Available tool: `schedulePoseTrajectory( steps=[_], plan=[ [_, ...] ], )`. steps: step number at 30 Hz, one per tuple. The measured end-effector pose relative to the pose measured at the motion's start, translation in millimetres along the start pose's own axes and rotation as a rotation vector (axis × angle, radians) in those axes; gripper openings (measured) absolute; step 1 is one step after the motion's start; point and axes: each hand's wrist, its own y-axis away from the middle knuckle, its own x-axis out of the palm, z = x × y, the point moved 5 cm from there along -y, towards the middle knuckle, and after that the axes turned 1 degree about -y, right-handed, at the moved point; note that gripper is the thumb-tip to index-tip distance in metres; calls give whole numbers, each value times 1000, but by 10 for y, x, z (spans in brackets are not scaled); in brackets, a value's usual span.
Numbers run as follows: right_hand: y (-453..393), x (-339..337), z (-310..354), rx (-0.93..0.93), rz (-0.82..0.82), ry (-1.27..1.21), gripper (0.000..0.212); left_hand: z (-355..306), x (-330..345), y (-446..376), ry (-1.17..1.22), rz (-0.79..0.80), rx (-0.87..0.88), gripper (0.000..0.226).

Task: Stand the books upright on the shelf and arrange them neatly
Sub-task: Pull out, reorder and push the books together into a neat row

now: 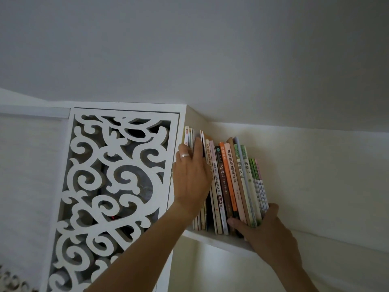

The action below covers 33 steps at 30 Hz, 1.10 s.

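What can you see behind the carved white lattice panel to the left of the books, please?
Through the openings of the lattice panel only dim grey rounded shapes and a small red spot low down show. The scrollwork and shadow hide what they are.

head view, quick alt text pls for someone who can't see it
Two hands steady a row of upright books on a white shelf: left hand reaches between books near the left end, right hand braces the right end.
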Motion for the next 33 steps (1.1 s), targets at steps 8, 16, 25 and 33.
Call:
schedulePoseTrajectory(
  steps=[8,16,25,33],
  plan=[
    [-4,1,-5,-6,-6,-3,109,-61,-115,-75,231,-109,-17,39],
    [5,-5,3,-21,21,31,104,3,-12,622,337,-65,-119,13],
    [35,-11,-7,29,49,41,105,-164,-267,701,355,-61,-104,18],
    [80,-38,24,2,68,7,125,-176,-300,716,238,203,-235,75]
  ],
)
